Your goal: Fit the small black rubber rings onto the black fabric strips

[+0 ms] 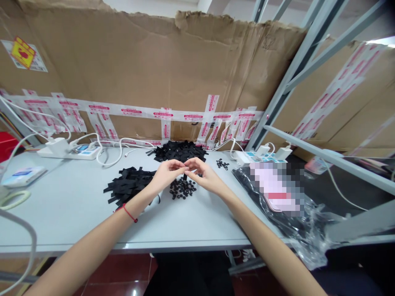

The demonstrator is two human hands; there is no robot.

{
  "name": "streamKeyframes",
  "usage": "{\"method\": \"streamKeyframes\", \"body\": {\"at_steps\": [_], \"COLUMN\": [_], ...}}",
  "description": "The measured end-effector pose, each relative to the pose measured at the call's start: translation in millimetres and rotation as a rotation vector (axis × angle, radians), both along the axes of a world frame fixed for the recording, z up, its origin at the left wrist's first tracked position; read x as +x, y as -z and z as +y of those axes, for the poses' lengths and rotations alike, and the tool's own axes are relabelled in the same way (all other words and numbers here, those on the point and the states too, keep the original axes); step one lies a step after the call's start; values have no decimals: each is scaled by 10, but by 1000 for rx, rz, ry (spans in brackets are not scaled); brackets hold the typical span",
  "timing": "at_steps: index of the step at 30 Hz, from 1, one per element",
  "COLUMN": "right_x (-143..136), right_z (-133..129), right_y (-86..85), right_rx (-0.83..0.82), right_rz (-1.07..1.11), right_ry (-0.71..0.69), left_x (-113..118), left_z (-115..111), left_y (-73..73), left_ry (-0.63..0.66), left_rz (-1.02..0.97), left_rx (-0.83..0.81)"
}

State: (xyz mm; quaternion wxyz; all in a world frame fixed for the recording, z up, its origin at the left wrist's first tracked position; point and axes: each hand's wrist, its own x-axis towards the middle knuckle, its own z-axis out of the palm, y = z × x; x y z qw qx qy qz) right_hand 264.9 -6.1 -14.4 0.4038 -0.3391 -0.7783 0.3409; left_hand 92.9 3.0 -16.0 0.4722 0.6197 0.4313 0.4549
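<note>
Over the middle of the table, my left hand (168,172) and my right hand (204,176) meet fingertip to fingertip, both pinched closed. A short black strip (185,177) shows just below the joined fingertips; most of it is hidden by the fingers. Right beneath lies a heap of small black ring-like pieces (182,190). Left of it, partly behind my left wrist, spreads a pile of black strips (129,186). A second pile of black strips (180,150) sits behind my hands. A few small black pieces (222,164) lie apart to the right.
A cardboard wall (154,65) stands behind the white table (197,226). Power strips with white cables lie at the back left (83,152) and back right (249,157). On the right, a phone (274,187) rests on black plastic wrapping (247,181), beside a metal frame (286,82).
</note>
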Motion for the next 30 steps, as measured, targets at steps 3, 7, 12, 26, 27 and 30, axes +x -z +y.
{"method": "streamKeyframes", "body": {"at_steps": [3,7,12,26,27,30], "right_x": [-20,8,76,-57,-65,-86], "right_z": [33,76,63,7,7,1], "right_y": [55,79,1,-7,2,24], "right_rx": [5,-6,86,285,277,270], "right_rz": [26,55,-64,-349,-363,-386], "right_ry": [1,15,15,349,358,372], "left_x": [3,-27,-87,14,25,47], "left_z": [-17,-18,-7,-49,-56,-67], "left_y": [-24,-71,-109,-34,-28,-16], "left_ry": [-5,8,128,211,215,217], "left_rz": [-51,38,350,348,325,258], "left_rx": [-51,-13,119,189,169,122]}}
